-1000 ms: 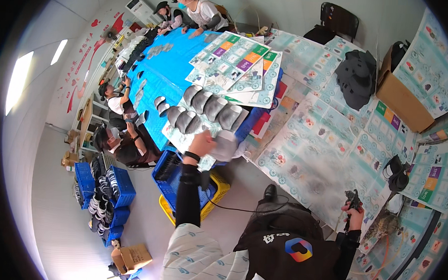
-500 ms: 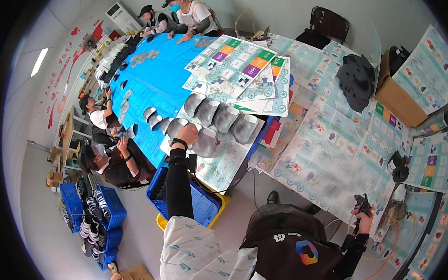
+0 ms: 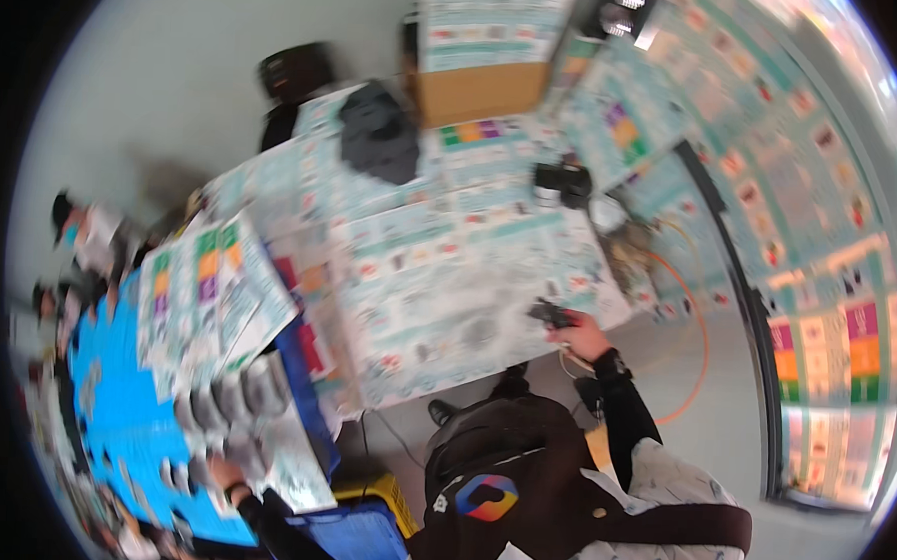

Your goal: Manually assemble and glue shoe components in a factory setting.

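My right hand (image 3: pixel 581 336) is closed around a dark spray gun (image 3: pixel 549 312), held above the near edge of the paper-covered table. To the left, my left hand (image 3: pixel 224 470) rests among curved grey pieces (image 3: pixel 248 456) shaped like cap brims. Its fingers look curled, but blur hides what is in them. More such curved pieces stand in a row (image 3: pixel 231 396) just beyond that hand, on a printed sheet (image 3: pixel 300 469) with grey overspray.
Printed boards (image 3: pixel 208 280) are piled on the blue-covered table (image 3: pixel 128 391), where other people sit. A dark grey heap (image 3: pixel 380 132) and a cardboard box (image 3: pixel 482 93) stand at the back. Below are a blue crate (image 3: pixel 352 541) and an orange hose (image 3: pixel 704 341).
The view has swung right, bringing the spray table to the middle and the curved pieces to the lower left. My right hand and spray gun now point over the table.
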### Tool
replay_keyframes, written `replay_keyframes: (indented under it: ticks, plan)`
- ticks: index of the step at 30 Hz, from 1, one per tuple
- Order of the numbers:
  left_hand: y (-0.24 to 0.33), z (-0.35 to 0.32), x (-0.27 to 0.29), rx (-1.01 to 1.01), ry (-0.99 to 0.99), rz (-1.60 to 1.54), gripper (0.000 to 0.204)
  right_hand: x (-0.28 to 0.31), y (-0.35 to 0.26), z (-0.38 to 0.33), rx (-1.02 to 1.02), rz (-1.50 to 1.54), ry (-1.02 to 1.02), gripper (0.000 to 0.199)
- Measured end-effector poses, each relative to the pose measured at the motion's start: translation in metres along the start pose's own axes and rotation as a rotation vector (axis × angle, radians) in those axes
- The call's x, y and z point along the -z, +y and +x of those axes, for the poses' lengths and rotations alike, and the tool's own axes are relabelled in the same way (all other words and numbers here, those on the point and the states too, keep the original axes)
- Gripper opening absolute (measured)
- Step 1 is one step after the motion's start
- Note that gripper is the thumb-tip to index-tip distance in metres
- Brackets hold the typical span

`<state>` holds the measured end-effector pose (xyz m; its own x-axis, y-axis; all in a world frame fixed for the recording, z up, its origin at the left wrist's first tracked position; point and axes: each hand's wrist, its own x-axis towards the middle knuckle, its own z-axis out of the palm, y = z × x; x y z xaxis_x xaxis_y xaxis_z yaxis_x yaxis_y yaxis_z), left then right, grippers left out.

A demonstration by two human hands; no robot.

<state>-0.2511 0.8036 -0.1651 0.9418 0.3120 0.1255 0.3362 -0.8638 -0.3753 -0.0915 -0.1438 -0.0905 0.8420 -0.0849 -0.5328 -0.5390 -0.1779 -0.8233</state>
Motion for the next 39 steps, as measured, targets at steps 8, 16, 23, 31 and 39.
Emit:
replay_keyframes:
  ticks: [8, 16, 23, 31, 39]
  plan:
    - [0.48, 0.108, 0.223, -0.159, -0.024, -1.359, 0.032, 0.082, 0.043, 0.011, -0.08, 0.133, 0.069, 0.028]
    - [0.993, 0.19, 0.307, -0.319, -0.192, -1.277, 0.054, 0.153, 0.073, 0.009, -0.118, 0.144, 0.071, 0.025]
    - [1.132, 0.237, 0.292, -0.303, -0.19, -0.848, 0.044, 0.206, 0.101, 0.007, -0.147, 0.334, 0.095, 0.033]
    - [1.098, 0.201, 0.359, -0.17, -0.047, -1.004, 0.018, 0.223, 0.135, 0.013, -0.177, 0.397, 0.029, 0.041]
    - [0.861, 0.089, 0.4, -0.04, -0.195, -1.58, 0.03, 0.209, 0.084, 0.028, -0.103, 0.449, -0.051, 0.026]
